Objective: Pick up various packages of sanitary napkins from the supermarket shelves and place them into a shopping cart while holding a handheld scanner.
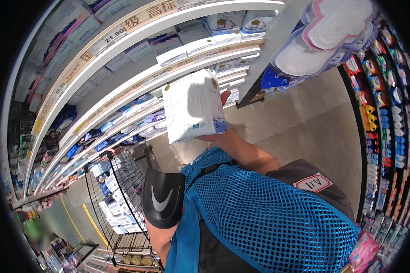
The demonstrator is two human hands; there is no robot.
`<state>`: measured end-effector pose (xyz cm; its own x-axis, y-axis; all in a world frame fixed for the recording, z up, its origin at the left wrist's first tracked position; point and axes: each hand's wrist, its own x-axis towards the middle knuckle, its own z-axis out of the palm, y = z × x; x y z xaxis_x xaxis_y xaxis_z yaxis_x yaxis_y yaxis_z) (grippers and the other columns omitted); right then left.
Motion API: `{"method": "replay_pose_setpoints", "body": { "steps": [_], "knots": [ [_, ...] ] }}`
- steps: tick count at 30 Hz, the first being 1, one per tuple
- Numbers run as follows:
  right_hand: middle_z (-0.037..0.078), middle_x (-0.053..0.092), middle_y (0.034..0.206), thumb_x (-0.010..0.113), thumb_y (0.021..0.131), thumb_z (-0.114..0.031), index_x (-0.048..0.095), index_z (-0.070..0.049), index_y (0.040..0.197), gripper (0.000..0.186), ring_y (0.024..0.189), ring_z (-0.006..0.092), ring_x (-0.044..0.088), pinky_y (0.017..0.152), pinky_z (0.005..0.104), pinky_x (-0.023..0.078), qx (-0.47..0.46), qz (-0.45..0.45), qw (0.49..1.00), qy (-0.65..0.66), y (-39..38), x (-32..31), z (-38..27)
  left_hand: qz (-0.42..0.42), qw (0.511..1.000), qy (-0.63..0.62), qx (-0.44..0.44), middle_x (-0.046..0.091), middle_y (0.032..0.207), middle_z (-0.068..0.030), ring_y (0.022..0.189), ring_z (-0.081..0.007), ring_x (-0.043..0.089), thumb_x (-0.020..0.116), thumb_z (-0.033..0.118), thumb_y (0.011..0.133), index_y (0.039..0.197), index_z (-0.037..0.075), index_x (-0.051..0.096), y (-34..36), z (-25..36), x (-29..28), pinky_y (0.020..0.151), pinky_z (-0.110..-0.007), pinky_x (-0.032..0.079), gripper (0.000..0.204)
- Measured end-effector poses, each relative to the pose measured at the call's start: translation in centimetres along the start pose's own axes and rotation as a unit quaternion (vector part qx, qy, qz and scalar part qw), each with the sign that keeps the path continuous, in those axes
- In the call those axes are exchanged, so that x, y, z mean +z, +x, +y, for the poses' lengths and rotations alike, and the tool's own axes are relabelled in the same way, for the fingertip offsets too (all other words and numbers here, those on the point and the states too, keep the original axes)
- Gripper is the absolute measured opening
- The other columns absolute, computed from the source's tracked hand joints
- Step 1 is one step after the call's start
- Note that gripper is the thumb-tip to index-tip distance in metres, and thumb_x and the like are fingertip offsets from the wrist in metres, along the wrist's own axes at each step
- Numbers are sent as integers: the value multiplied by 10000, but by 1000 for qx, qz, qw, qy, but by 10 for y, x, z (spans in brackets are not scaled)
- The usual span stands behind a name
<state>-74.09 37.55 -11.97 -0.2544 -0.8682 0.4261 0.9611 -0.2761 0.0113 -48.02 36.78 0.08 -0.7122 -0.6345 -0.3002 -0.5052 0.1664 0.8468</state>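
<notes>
My right hand (225, 97) grips a white, boxy soft pack of sanitary pads (196, 107) with a grey patch on its front and blue at its lower corner. The fingers wrap its right side and underside, partly hidden behind it. The pack is held up in front of the shelves, apart from them. My left forearm (158, 239) is at the lower left; a black rounded device (163, 198) with a grey curved mark covers its end and hides my left hand.
White shelves (95, 98) with packs curve along the left and top. A black wire cart (118, 200) holding several white and blue packs stands at lower left. Large pad-shaped displays (325, 41) hang at upper right. Another stocked rack (382, 123) lines the far right, beyond the grey floor (305, 123).
</notes>
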Motion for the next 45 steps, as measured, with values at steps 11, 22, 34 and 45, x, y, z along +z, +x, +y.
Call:
{"method": "replay_pose_setpoints", "body": {
  "steps": [11, 22, 34, 45],
  "knots": [
    [260, 273, 1394, 580, 542, -813, 310, -114, 1388, 1130, 1280, 462, 274, 1028, 607, 258, -15, -54, 986, 158, -1, -1, -7, 39, 995, -88, -6, 626, 1027, -100, 896, -156, 603, 751, 1, 614, 1165, -12, 520, 9, 5, 6, 814, -286, 459, 598],
    [231, 333, 1375, 619, 527, -798, 308, -122, 1389, 1139, 1250, 392, 333, 1001, 593, 285, -21, -75, 997, 25, 6, -15, -12, 37, 992, -118, 11, 616, 1038, -89, 880, -150, 598, 736, -15, 621, 1164, -3, 526, 10, 3, 6, 797, -284, 465, 582],
    [123, 448, 1322, 680, 745, -499, 321, -101, 1364, 819, 1167, 298, 495, 971, 474, 424, -4, 209, 956, -204, -19, -5, -6, 22, 997, -72, 1, 638, 964, -76, 838, -133, 594, 734, -43, 641, 1093, 1, 584, 0, 0, 1, 743, -279, 468, 478],
    [103, 580, 1051, 651, 784, -217, 451, -3, 1181, 493, 962, 209, 610, 815, 358, 527, 52, 305, 930, -197, 3, 43, -1, 31, 996, -80, -18, 639, 951, -74, 820, -142, 599, 712, -47, 648, 1110, 7, 582, 2, -16, 0, 738, -285, 469, 483]
  ]
}}
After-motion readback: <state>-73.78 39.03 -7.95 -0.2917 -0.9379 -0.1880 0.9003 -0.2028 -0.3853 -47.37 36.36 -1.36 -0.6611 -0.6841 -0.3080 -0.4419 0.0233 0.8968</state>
